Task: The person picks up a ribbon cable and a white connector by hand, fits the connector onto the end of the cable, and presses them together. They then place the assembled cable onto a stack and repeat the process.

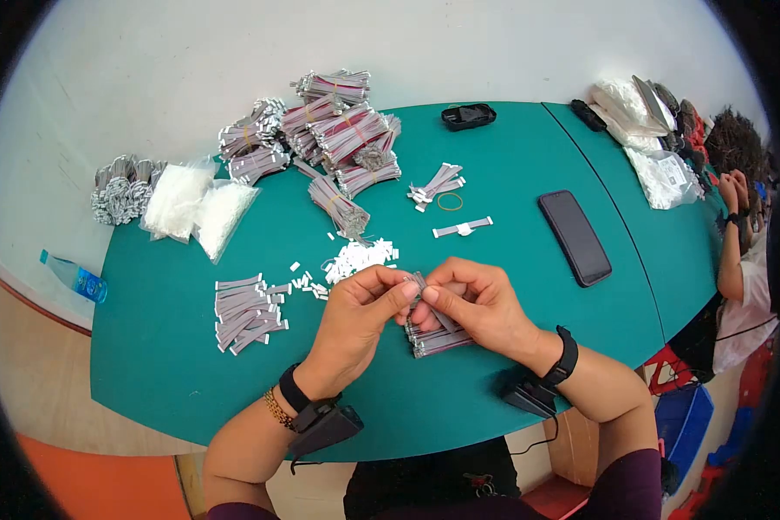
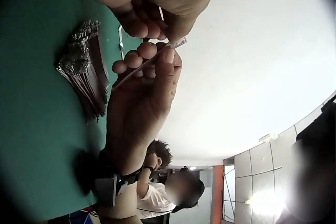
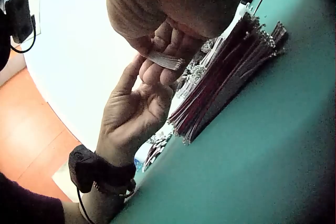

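Note:
In front of me both hands meet over a short grey ribbon cable [image 3: 165, 60] with bare wire terminals fanned at one end. My right hand [image 1: 481, 303] pinches it between thumb and forefinger. The left hand [image 1: 355, 308] has its thumb and fingertips at the same cable's end, right against the right fingertips. In the left wrist view the cable shows as a thin strip across the right fingers. Just under the hands lies a bundle of ribbon cables [image 1: 442, 343] with bare ends. Loose white connector housings [image 1: 360, 257] form a pile beyond the left hand.
Ribbon cables with white ends [image 1: 247, 314] lie left. Several banded cable bundles [image 1: 347, 134] are stacked at the back beside clear bags of white pieces [image 1: 180, 201]. Right of the hands are a phone [image 1: 575, 237], a rubber band [image 1: 450, 202] and another person's arm [image 1: 731, 251].

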Demonstrator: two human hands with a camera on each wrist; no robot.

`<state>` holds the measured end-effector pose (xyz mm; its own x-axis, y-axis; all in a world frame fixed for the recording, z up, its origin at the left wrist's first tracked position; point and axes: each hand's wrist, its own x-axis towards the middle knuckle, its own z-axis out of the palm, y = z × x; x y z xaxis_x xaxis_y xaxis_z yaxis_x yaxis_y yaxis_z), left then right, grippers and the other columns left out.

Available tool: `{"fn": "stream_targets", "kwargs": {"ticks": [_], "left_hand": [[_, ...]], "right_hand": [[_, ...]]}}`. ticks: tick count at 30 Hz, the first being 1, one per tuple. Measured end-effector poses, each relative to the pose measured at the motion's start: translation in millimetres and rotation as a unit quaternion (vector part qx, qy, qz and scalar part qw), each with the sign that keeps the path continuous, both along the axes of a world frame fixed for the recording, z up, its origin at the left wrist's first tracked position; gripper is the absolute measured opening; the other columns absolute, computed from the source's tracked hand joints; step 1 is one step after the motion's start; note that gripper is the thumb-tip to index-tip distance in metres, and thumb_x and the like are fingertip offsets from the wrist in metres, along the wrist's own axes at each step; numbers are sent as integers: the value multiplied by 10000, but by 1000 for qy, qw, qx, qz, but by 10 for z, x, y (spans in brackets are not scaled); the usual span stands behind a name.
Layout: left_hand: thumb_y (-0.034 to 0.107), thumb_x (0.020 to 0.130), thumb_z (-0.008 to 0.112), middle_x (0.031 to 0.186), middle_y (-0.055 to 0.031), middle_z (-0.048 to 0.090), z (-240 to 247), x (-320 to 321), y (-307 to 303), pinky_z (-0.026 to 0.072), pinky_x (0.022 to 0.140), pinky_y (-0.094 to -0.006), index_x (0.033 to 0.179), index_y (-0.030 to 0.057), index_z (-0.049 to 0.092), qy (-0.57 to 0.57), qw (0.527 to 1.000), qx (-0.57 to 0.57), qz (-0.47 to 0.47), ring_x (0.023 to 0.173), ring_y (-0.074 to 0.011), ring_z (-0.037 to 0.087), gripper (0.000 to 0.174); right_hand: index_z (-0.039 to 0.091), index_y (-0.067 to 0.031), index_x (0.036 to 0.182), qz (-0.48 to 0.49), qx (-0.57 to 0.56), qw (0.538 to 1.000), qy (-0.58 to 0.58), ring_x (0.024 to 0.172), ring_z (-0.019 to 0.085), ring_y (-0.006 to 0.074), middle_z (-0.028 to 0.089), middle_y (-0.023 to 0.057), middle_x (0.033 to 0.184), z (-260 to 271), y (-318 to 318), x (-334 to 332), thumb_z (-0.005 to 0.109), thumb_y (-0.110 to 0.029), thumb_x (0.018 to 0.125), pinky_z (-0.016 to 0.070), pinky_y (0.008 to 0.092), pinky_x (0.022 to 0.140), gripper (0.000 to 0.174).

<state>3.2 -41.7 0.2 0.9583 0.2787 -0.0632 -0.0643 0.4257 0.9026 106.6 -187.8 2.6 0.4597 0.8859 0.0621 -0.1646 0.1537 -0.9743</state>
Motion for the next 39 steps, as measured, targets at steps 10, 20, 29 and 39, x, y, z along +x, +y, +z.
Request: {"fn": "stream_targets", "kwargs": {"ticks": [10,20,29,39], "left_hand": [[101,829,644,786,-29,601,18,8,-11,413,612,-215,905,-4,609,-11,997,68,30,664,-81,511,134],[89,842,630,786,-23,616,0,-11,-21,435,633,-194,885,20,620,-15,996,86,23,712,-61,553,82],[112,839,646,818,-31,632,54,-4,14,442,643,-198,949,1,627,-13,997,73,-12,717,-68,559,158],[93,826,648,805,-30,619,49,-5,28,434,626,-208,905,0,622,-7,994,109,4,680,-77,526,125]], "right_hand": [[557,-4,905,3,-13,1000,-5,702,588,67,640,48,794,12,-4,-3,535,-129,915,493,205,650,127],[572,-2,904,3,-32,999,-21,704,590,67,639,45,794,12,4,-14,552,-129,906,499,208,652,129],[572,-9,865,-8,-21,1000,-16,665,575,54,641,45,768,24,-8,16,558,-117,901,485,191,610,115],[576,-13,859,-1,-26,1000,-15,660,576,53,640,39,759,22,-9,17,570,-120,894,495,194,609,113]]}}
